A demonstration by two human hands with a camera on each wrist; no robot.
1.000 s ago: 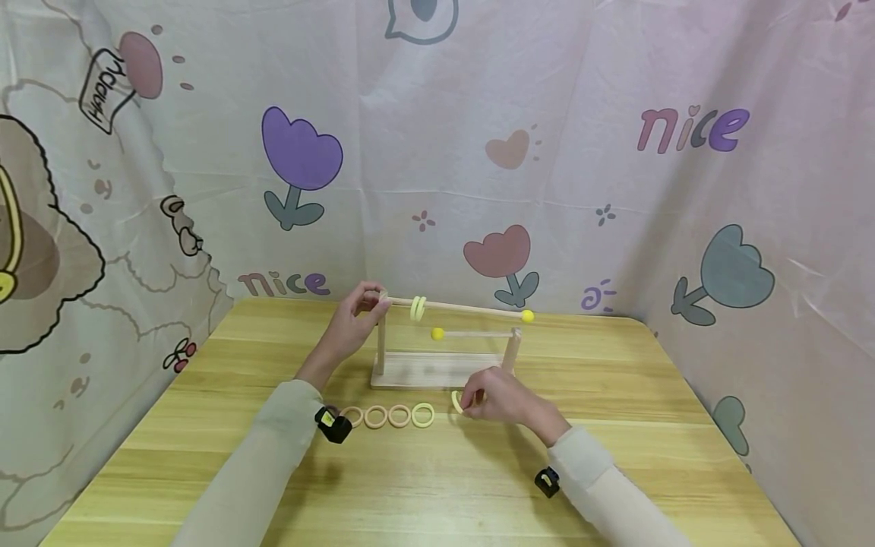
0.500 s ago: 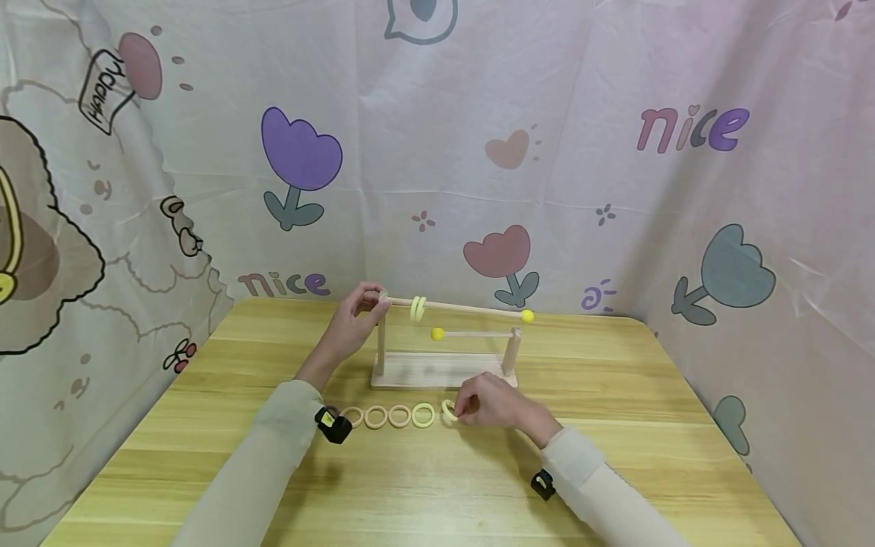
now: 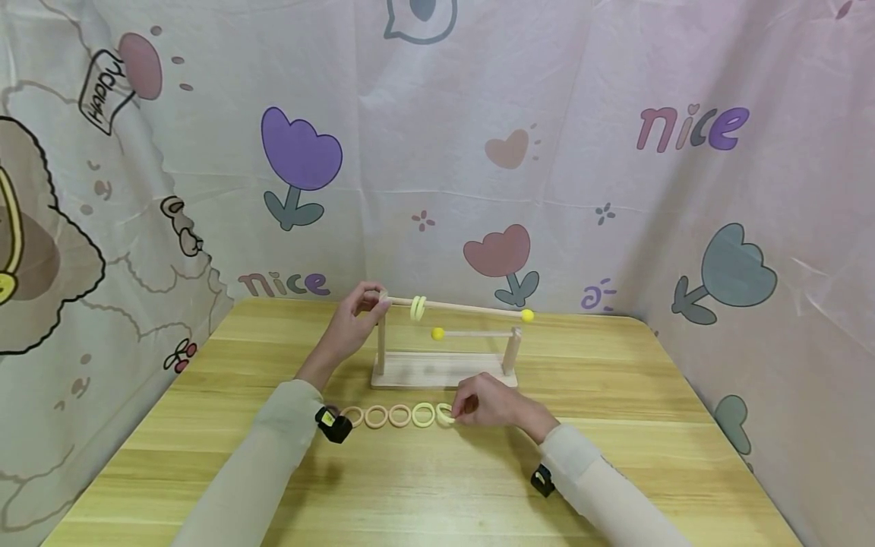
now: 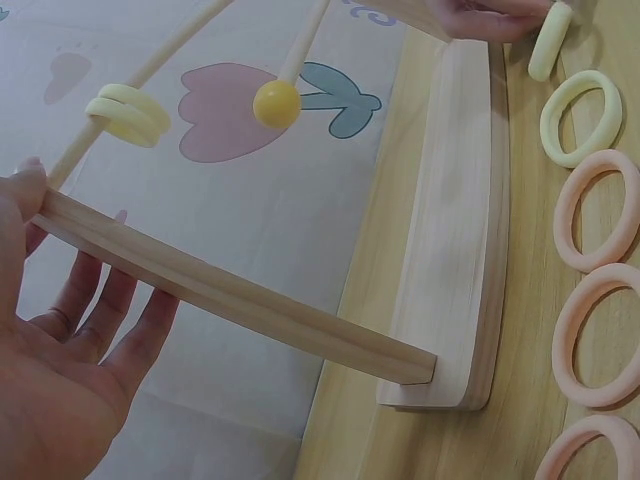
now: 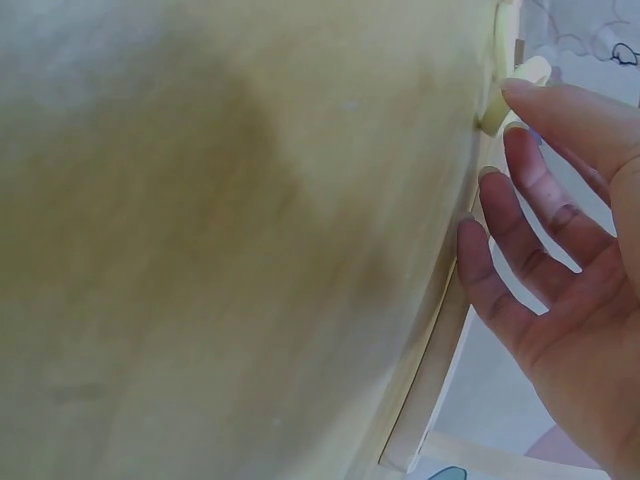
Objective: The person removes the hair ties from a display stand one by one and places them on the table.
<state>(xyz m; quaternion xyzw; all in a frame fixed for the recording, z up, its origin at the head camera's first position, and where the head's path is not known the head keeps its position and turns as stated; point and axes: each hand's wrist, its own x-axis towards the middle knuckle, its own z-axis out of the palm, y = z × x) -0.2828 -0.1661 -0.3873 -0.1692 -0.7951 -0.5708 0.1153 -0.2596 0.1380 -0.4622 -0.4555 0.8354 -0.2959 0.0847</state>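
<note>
My left hand [image 3: 350, 325] grips the top of the left post [image 4: 240, 285] of a wooden stand, where the upper rod [image 3: 472, 308] joins it. Two pale yellow rings [image 4: 128, 114] hang on that rod. My right hand [image 3: 491, 400] pinches another pale yellow ring [image 3: 443, 414] between thumb and index finger; it is tilted, low over the table at the right end of a row of rings. Beside it lies a flat yellow ring [image 3: 423, 415], then several peach rings [image 3: 399, 415] to the left. In the right wrist view, the pinched ring [image 5: 532, 72] is partly hidden by the thumb.
The stand's base [image 3: 437, 370] lies behind the rings on the wooden table [image 3: 437, 486]. Its right post [image 3: 511, 352] carries a lower rod ending in a yellow ball [image 3: 437, 333]. Another yellow ball [image 3: 527, 315] caps the upper rod. A patterned curtain [image 3: 424, 137] hangs behind.
My right hand has moved slightly left and down with the yellow ring, which has tipped from nearly upright to flatter beside the row. The left hand has stayed on the post.
</note>
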